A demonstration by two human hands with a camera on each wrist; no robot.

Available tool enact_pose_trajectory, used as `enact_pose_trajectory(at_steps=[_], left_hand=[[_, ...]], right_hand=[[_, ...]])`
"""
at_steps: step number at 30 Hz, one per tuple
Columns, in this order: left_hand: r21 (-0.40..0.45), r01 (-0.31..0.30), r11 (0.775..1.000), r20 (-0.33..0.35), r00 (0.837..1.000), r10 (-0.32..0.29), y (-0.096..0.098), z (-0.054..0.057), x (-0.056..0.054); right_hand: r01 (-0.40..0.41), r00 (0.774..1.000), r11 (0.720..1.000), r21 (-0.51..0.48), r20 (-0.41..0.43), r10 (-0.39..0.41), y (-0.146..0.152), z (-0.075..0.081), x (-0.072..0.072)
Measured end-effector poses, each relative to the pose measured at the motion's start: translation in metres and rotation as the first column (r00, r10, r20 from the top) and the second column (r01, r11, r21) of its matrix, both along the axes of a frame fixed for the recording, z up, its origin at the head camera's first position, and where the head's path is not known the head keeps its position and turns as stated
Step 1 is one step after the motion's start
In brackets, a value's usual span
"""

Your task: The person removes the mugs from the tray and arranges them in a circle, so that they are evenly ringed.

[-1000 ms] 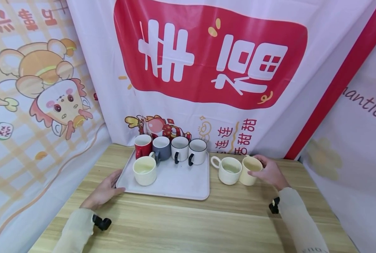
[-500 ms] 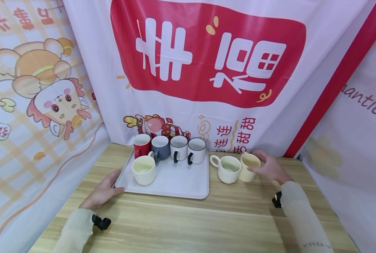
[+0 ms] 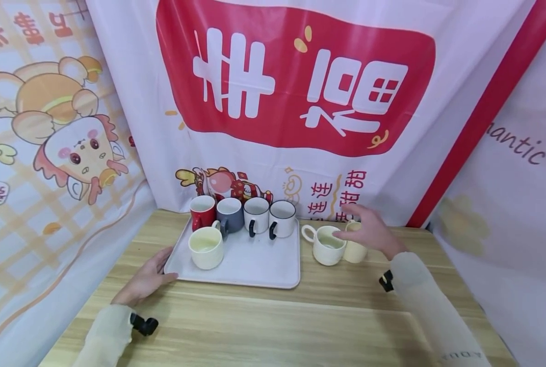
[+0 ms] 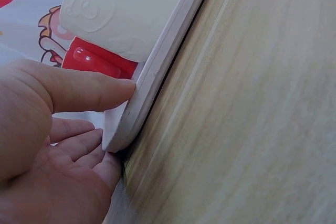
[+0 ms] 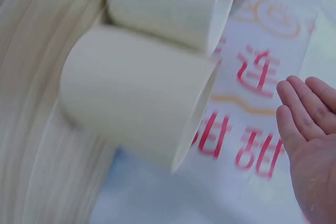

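My left hand holds the near left corner of a white tray; in the left wrist view the thumb lies against the rim, the fingers at the corner's other side. A cream mug stands at the tray's left, before a row of a red mug, a grey mug and two white black-rimmed mugs. My right hand hovers with extended fingers above two mugs right of the tray: a cream ring-handled mug and a pale yellow mug, partly hidden by the hand.
The wooden table runs up to a white and red printed cloth at the back. Printed cloths also hang at the left and right. The two loose mugs stand side by side, close to the tray's right edge.
My right hand has let go of the pale yellow mug, lifted and moved left above the two mugs. The left hand stays at the tray corner. The view has shifted slightly.
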State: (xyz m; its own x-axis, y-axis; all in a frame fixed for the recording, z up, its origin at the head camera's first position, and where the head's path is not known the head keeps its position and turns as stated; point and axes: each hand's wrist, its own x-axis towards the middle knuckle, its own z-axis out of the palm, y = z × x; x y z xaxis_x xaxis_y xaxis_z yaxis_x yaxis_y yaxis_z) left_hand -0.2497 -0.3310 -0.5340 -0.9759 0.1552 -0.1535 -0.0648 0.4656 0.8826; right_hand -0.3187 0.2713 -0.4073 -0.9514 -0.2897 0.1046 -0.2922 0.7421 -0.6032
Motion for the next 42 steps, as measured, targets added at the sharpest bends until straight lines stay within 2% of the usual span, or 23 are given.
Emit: enact_pose_trajectory(at_steps=[7, 12, 15, 24, 29, 33, 37, 42], left_hand=[[-0.015, -0.017, 1.0, 0.012, 1.0, 0.017, 0.0, 0.0, -0.001], [-0.032, -0.026, 0.999, 0.028, 0.999, 0.027, 0.0, -0.001, -0.002], [-0.029, -0.024, 0.999, 0.033, 0.999, 0.025, 0.0, -0.001, -0.003], [-0.015, -0.008, 1.0, 0.022, 1.0, 0.008, -0.001, -0.002, -0.001], [-0.011, -0.006, 1.0, 0.02, 1.0, 0.006, -0.001, -0.002, -0.001], [-0.024, -0.016, 1.0, 0.029, 0.999, 0.016, -0.001, -0.002, -0.001], [-0.029, -0.015, 0.999, 0.029, 0.999, 0.016, -0.001, -0.002, -0.002], [-0.02, -0.013, 1.0, 0.022, 1.0, 0.013, 0.0, -0.001, -0.001]], right_hand=[[-0.107, 0.992, 0.994, -0.035, -0.066, 0.105, -0.067, -0.001, 0.003], [-0.22, 0.966, 0.975, -0.033, -0.143, 0.214, -0.112, -0.005, 0.005], [-0.259, 0.953, 0.966, -0.023, -0.166, 0.252, -0.137, -0.01, 0.007], [-0.319, 0.939, 0.948, -0.004, -0.138, 0.316, -0.207, -0.026, 0.016], [-0.327, 0.936, 0.945, -0.023, -0.142, 0.321, -0.24, -0.042, 0.016], [-0.313, 0.947, 0.947, -0.078, -0.1, 0.305, -0.263, -0.054, 0.017], [-0.26, 0.965, 0.958, -0.125, -0.07, 0.253, -0.283, -0.068, 0.017], [-0.15, 0.989, 0.969, -0.198, -0.029, 0.147, -0.305, -0.084, 0.018]])
